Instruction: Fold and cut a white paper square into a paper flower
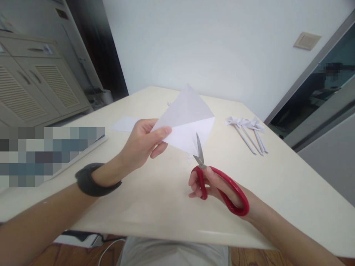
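My left hand point(142, 144) pinches the left corner of a folded white paper point(186, 118), holding it up above the cream table point(155, 199). The paper is creased into triangular faces with a point at the top. My right hand point(213, 186) grips red-handled scissors point(222, 184), fingers through the loops. The short metal blades point upward and are slightly apart at the paper's lower edge. A dark band sits on my left wrist.
Several folded white paper pinwheels on paper sticks point(248, 131) lie at the table's right back. A flat white paper piece point(124, 124) lies behind my left hand. A blurred object covers the table's left side. A cabinet stands at far left.
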